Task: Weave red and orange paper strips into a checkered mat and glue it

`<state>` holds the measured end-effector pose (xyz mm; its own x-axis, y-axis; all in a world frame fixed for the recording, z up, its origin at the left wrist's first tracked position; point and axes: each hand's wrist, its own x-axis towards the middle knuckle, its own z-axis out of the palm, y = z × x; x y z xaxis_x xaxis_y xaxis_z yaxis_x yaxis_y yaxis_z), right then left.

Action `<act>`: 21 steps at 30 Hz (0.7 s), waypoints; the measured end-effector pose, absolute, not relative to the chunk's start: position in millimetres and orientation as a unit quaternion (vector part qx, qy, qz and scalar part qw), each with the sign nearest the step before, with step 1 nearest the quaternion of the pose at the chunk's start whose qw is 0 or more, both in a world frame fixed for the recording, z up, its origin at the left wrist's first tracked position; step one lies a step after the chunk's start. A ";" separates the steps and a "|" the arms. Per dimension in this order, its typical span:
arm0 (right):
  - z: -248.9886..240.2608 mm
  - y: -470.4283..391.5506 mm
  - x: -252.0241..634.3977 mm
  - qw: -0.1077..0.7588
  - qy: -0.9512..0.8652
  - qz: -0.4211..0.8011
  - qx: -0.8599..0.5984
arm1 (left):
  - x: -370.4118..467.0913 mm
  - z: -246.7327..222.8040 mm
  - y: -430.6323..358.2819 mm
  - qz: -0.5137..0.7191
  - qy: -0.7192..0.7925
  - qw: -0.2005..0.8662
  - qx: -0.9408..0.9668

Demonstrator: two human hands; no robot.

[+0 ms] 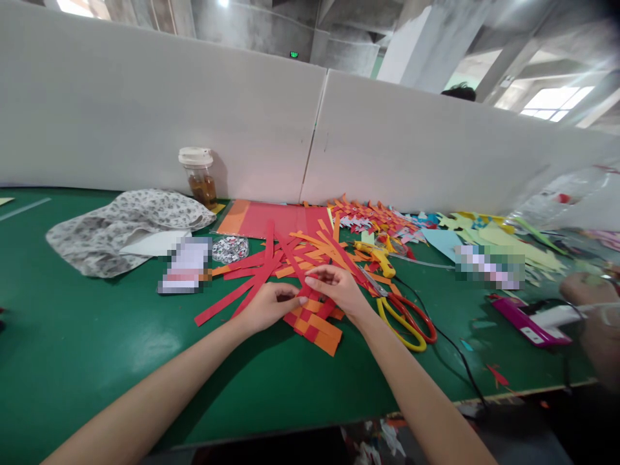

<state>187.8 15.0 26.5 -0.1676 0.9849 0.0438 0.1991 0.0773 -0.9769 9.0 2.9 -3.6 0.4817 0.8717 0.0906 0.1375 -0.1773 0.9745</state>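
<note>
A small woven piece of red and orange paper strips [317, 324] lies at the middle of the green table. My left hand [272, 305] pinches its left upper edge, thumb and fingers closed together. From the right, my right hand [336, 289] grips the piece's upper part, with its fingers curled and thumb pressed in. Loose red strips [237, 298] and orange strips fan out behind and left of both hands. Scissors with red and yellow handles [404, 321] lie just right of my right hand. The fingertips partly hide the weave.
Behind are a yellow glue gun [376, 257], red sheets [281, 221], woven pieces [375, 214] and a lidded cup [199, 175]. A patterned cloth [121, 229] lies left. At right are green paper [513, 245], a magenta device [527, 323] and another person's blurred hand [588, 289].
</note>
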 end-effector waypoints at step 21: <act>30.2 18.2 203.1 0.410 -0.607 0.490 -0.473 | 5.4 -7.0 8.0 0.384 0.413 0.526 0.637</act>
